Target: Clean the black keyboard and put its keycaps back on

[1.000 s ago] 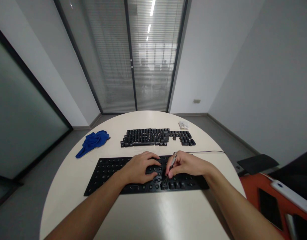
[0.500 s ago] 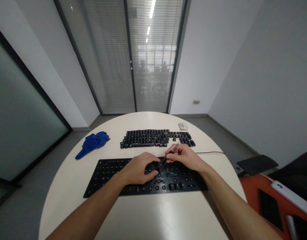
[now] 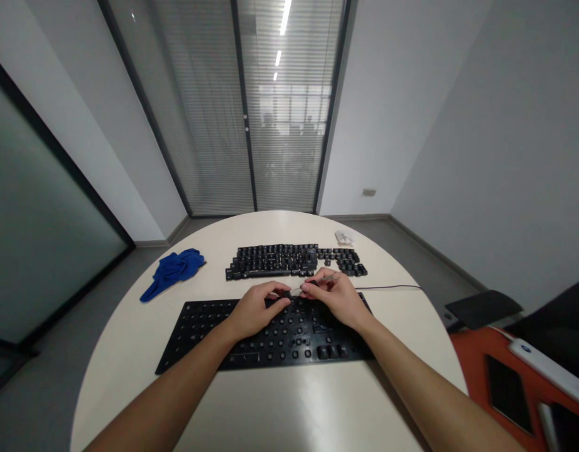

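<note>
A black keyboard lies on the table with most of its keycaps off, showing bare switches. Over its upper middle, my right hand is closed on a slim tool with a black grip and thin metal ends, which looks like a keycap puller. My left hand pinches a small dark keycap at the tool's metal tip, just left of my right fingers. Behind the keyboard, the removed keycaps are laid out in keyboard order.
A crumpled blue cloth lies at the left of the round table. A small clear bag of pale bits is at the back right. A thin cable runs right. An orange seat holds a phone and a white power strip.
Both hands have moved up toward the keyboard's back edge, the left one also leftward. The tool has swung from pointing down at the switches to pointing left at the left fingers.
</note>
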{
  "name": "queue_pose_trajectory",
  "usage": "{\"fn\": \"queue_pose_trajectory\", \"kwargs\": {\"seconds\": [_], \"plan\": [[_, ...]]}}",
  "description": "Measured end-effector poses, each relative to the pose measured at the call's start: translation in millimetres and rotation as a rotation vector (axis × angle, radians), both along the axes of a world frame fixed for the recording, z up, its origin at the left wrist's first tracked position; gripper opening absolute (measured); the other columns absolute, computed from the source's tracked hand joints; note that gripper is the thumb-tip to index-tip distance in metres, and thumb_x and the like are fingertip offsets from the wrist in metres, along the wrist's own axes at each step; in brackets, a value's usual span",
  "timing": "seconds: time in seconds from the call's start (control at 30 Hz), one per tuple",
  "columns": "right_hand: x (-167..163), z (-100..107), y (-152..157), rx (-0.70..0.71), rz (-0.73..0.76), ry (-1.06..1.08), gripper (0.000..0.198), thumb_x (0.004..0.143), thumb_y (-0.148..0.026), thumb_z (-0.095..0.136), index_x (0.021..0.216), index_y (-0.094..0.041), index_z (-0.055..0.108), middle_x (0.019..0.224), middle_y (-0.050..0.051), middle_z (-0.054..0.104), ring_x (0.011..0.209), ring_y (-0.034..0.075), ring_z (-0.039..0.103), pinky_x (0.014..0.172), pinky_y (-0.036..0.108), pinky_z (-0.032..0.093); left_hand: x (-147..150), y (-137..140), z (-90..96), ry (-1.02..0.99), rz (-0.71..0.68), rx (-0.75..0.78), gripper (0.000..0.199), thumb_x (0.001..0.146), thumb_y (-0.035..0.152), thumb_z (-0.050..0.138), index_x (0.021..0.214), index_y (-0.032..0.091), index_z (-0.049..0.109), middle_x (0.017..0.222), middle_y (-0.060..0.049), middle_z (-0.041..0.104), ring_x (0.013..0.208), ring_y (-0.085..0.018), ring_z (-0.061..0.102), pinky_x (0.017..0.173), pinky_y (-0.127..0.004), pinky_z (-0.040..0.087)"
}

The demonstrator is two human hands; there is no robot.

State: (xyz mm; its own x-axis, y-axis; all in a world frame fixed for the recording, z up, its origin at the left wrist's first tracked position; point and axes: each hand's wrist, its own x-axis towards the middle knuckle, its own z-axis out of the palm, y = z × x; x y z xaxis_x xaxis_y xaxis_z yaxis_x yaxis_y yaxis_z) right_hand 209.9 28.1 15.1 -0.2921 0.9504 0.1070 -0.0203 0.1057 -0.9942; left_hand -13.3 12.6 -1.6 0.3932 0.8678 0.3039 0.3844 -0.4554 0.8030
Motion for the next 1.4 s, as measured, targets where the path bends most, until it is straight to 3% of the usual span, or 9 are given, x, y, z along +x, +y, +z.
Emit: {"fn": "queue_pose_trajectory", "kwargs": {"seconds": [0.13, 0.33, 0.6, 0.83, 0.97, 1.2, 1.4], "plan": [[-1.2, 1.0, -2.1, 0.021, 0.015, 0.009, 0.037, 0.069, -0.048, 0.085, 0.079, -0.019, 0.063, 0.076, 0.003, 0.076, 0.075, 0.02, 0.074, 0.073, 0.033, 0.059, -0.9, -0.2, 2.6, 0.008, -0.051, -0.039, 0.024, 0.093, 0.027, 0.061, 0.114, 0.018, 0.068, 0.112, -0.007, 0.074, 0.098, -0.021, 0.069, 0.092, -0.037, 0.055], [2.5, -0.1, -2.0, 0.104, 0.052, -0.079, 0.034, 0.07, -0.045, 0.086, 0.082, -0.019, 0.068, 0.083, 0.005, 0.077, 0.078, 0.02, 0.073, 0.075, 0.033, 0.055, -2.8, -0.5, 2.0, 0.086, -0.101, 0.044, 0.023, 0.094, 0.025, 0.06, 0.114, 0.02, 0.068, 0.112, -0.006, 0.073, 0.103, -0.022, 0.067, 0.096, -0.038, 0.052], [-0.4, 5.2, -6.4, 0.164, 0.019, -0.151, 0.032, 0.071, -0.046, 0.084, 0.08, -0.018, 0.069, 0.086, 0.006, 0.078, 0.078, 0.02, 0.071, 0.073, 0.033, 0.054, -1.6, 0.0, 4.5, -0.022, -0.15, 0.108, 0.021, 0.096, 0.024, 0.057, 0.111, 0.02, 0.071, 0.111, -0.007, 0.073, 0.105, -0.021, 0.067, 0.099, -0.039, 0.052], [-3.8, 4.6, -6.0, 0.136, 0.014, -0.133, 0.032, 0.072, -0.045, 0.084, 0.078, -0.018, 0.068, 0.088, 0.006, 0.078, 0.083, 0.021, 0.072, 0.08, 0.035, 0.055, 0.9, 1.0, -3.4, -0.112, -0.066, -0.055, 0.027, 0.092, 0.024, 0.059, 0.118, 0.018, 0.064, 0.116, -0.008, 0.072, 0.1, -0.019, 0.07, 0.094, -0.037, 0.057], [-4.1, 3.4, -5.5, 0.126, -0.014, -0.135, 0.033, 0.071, -0.046, 0.084, 0.079, -0.018, 0.068, 0.087, 0.007, 0.078, 0.079, 0.021, 0.072, 0.075, 0.034, 0.055, 2.1, 1.5, -3.4, -0.092, -0.037, -0.045, 0.022, 0.088, 0.023, 0.063, 0.109, 0.018, 0.066, 0.109, -0.006, 0.074, 0.098, -0.019, 0.071, 0.092, -0.036, 0.058], [-1.9, 7.3, -9.0, 0.216, 0.014, -0.155, 0.028, 0.076, -0.044, 0.081, 0.079, -0.019, 0.07, 0.088, 0.006, 0.078, 0.086, 0.022, 0.073, 0.082, 0.036, 0.056, 2.4, 1.4, -1.8, -0.041, 0.019, -0.039, 0.019, 0.09, 0.025, 0.064, 0.106, 0.018, 0.07, 0.103, -0.005, 0.076, 0.09, -0.02, 0.072, 0.087, -0.035, 0.057], [-0.6, 7.9, -9.5, 0.269, 0.05, -0.208, 0.026, 0.079, -0.043, 0.08, 0.083, -0.019, 0.072, 0.09, 0.006, 0.078, 0.085, 0.022, 0.073, 0.082, 0.036, 0.057, 0.9, -2.3, 1.8, 0.121, 0.002, 0.092, 0.019, 0.092, 0.026, 0.065, 0.108, 0.021, 0.074, 0.104, -0.005, 0.077, 0.097, -0.023, 0.07, 0.092, -0.038, 0.053]]}}
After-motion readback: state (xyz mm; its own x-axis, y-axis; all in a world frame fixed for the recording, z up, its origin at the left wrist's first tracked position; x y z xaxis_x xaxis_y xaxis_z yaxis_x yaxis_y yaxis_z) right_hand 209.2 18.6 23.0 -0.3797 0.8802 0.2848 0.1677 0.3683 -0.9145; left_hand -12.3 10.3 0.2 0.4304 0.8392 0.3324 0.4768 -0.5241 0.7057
